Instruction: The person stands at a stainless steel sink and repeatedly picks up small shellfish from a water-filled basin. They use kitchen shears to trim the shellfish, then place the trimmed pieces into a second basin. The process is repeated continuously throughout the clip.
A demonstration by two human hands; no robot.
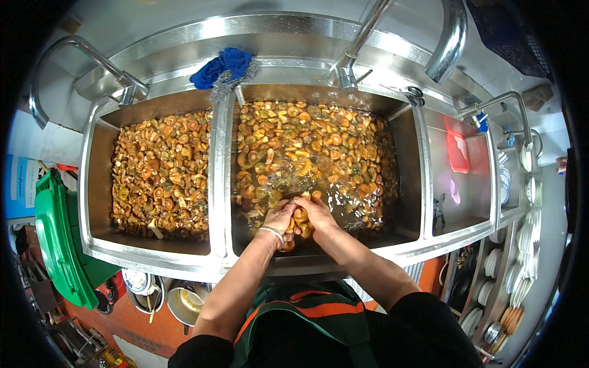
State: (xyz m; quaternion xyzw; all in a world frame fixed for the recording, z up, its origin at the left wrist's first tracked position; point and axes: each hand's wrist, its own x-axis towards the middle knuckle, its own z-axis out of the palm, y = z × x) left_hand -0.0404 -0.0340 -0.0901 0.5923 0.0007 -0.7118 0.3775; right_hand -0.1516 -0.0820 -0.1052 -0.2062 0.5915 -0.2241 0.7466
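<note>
Both hands are low in the middle basin of a stainless steel sink [222,184], close to its front wall. My left hand [279,218], with a bangle at the wrist, and my right hand [318,213] cup a clump of brown-orange mushrooms [301,222] between them. Some of the fingers are hidden by the clump and the water. Around and beyond the hands, many wet mushrooms [317,133] float in this basin. Dark water shows to the right of my right hand.
Mushrooms [161,170] also fill the left basin. Faucets [343,73] rise behind the sink. A blue cloth and a steel scourer [234,76] lie on the back ledge, scissors [414,95] farther right. A red plastic basket [458,152] is in the right basin. A green bin [60,239] stands left.
</note>
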